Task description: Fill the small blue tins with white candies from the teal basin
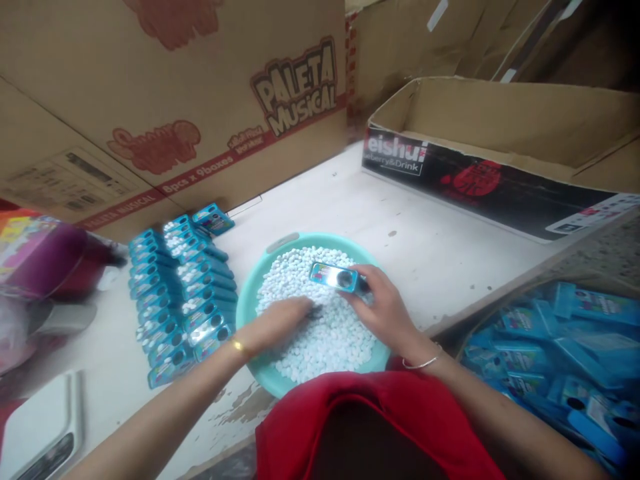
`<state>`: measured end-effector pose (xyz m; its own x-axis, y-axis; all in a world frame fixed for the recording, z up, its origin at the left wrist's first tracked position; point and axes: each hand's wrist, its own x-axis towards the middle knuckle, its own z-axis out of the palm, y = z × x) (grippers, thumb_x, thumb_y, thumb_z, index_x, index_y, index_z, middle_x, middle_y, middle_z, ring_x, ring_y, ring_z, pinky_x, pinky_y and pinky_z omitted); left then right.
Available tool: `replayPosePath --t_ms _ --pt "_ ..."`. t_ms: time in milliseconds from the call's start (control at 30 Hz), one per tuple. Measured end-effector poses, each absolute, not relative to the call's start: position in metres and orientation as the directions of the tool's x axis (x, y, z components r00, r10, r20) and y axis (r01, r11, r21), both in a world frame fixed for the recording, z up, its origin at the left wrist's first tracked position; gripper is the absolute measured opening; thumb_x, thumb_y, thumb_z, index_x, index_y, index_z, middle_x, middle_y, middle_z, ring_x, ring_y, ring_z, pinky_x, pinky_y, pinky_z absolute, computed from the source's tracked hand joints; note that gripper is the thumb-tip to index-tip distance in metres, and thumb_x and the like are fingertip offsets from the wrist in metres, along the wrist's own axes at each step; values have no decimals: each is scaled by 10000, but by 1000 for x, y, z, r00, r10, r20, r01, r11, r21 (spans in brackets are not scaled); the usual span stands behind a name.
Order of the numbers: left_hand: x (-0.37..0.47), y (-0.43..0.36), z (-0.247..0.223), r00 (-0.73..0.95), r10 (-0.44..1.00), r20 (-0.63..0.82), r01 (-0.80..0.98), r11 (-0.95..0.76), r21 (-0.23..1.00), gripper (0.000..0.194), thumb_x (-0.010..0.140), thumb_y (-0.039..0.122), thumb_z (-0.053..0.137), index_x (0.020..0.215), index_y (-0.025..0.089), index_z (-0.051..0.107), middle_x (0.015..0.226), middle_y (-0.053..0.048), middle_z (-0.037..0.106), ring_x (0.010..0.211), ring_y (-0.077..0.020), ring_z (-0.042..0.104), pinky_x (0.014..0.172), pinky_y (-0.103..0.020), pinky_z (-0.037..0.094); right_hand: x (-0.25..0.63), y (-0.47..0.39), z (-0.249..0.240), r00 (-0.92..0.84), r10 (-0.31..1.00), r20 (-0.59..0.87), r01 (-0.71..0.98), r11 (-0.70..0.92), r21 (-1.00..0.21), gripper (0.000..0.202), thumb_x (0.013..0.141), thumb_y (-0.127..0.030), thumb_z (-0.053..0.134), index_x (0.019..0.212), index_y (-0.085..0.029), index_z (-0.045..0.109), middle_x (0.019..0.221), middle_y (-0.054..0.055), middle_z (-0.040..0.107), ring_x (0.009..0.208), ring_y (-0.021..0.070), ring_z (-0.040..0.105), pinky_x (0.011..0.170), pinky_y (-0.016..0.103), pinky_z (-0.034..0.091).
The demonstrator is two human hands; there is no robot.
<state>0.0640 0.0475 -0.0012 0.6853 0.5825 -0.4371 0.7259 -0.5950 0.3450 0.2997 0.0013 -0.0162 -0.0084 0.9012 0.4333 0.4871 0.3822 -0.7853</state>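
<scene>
My right hand [383, 308] is closed on a small blue dispenser case [330, 277], tilted so its side with a dark oval opening faces up. It hangs over a turquoise basin [247, 283] filled with small white candy-like pellets [320, 347]. My left hand [285, 320] reaches into the pellets, its fingers curled downward and their tips hidden among them. Left of the basin stand two rows of similar blue cases [157, 300], several showing white pellets in their tops. Another blue case [214, 219] sits apart at the far end of the rows.
A large printed carton [210, 127] stands behind the table [320, 193]. An open black-sided cardboard tray [450, 177] is at the back right. A bag of blue cases [545, 340] lies lower right. A white phone-like object [43, 420] and a purple item [55, 260] are at left.
</scene>
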Motion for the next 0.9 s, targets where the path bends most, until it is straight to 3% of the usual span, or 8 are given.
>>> replayPosePath --t_ms 100,200,367,467,567,667,800,900 --pt "88 36 -21 745 521 -416 667 -581 467 312 918 150 438 1216 177 524 1187 -115 651 1045 -248 630 910 -362 495 300 2 -18 53 929 366 456 304 -837 309 904 -293 661 1182 -244 536 1080 67 648 987 245 629 857 397 538" --pt "89 33 -12 768 494 -406 638 -544 545 327 943 190 455 1267 175 493 1211 -105 643 1065 -227 628 928 -337 494 301 3 -17 83 950 300 405 243 -881 313 898 -311 669 1176 -242 544 1074 51 647 960 222 629 844 365 535" --pt "58 36 38 741 567 -359 639 -433 636 247 999 355 451 1166 195 538 1078 -70 649 944 -194 614 829 -310 488 303 5 -17 64 955 289 420 237 -876 306 900 -309 657 1175 -235 546 1075 58 646 970 229 628 854 375 534" --pt "44 39 76 710 623 -328 662 -433 611 225 1006 368 445 1119 204 551 986 -42 632 838 -164 586 741 -288 463 301 5 -17 3 935 356 489 309 -816 307 903 -267 631 1193 -240 534 1111 80 641 1015 258 624 886 417 533" --pt "41 44 107 697 660 -280 689 -507 518 210 1010 365 442 1119 216 543 947 -20 615 806 -148 575 717 -282 444 299 4 -15 -102 894 436 541 417 -730 308 899 -161 572 1194 -237 522 1123 93 643 1046 277 611 902 449 530" --pt "50 49 126 710 655 -258 701 -625 344 189 1013 318 410 1092 209 542 940 -28 611 798 -160 581 698 -298 436 297 3 -13 -178 863 472 572 481 -665 346 878 -87 534 1194 -225 507 1118 99 645 1046 278 603 897 456 536" --pt "76 48 139 710 640 -295 685 -724 79 131 971 195 408 912 187 525 808 -25 590 650 -156 543 581 -297 397 296 3 -14 -203 841 501 595 513 -619 362 873 -77 526 1207 -214 495 1105 109 650 1028 283 607 879 465 550" --pt "96 41 153 709 632 -314 645 -761 -73 205 881 36 394 911 180 537 807 -36 610 633 -159 551 585 -292 421 296 3 -17 -209 841 499 585 516 -625 346 891 -103 540 1218 -210 497 1112 114 651 1034 285 610 889 474 549"
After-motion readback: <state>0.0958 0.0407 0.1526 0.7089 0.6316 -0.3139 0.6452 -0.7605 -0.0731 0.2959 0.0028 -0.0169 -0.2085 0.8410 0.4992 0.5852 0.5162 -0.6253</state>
